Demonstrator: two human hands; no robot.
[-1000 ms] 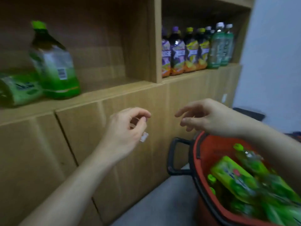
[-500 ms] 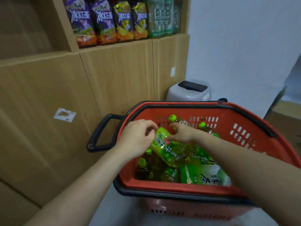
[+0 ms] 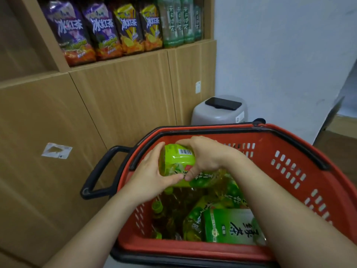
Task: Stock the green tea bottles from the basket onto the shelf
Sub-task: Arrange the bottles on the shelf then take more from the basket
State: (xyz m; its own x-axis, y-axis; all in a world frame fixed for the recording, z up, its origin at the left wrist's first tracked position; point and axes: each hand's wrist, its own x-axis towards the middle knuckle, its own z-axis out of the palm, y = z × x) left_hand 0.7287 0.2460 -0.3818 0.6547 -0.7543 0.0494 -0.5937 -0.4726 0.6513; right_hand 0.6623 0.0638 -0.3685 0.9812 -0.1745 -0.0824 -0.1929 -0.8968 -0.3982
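Observation:
A red plastic basket [image 3: 289, 151] with a black rim and a black handle stands low in front of me, holding several green tea bottles [image 3: 229, 225] with green labels and green caps. Above them, one green tea bottle [image 3: 176, 161] is raised over the basket. My left hand [image 3: 152, 176] grips its left side and my right hand [image 3: 204, 155] wraps its top and right side. The wooden shelf [image 3: 119, 60] runs along the upper left; its open left bay is mostly out of view.
Purple, yellow and pale green drink bottles [image 3: 123, 29] fill the right shelf bay. Wooden cabinet panels [image 3: 48, 122] with a torn white sticker sit below. A grey bin [image 3: 216, 113] with a black phone on top stands by the white wall behind the basket.
My view dropped from the shelf to the basket. Both hands went down into the basket, closed on one green tea bottle and lifted it above the others.

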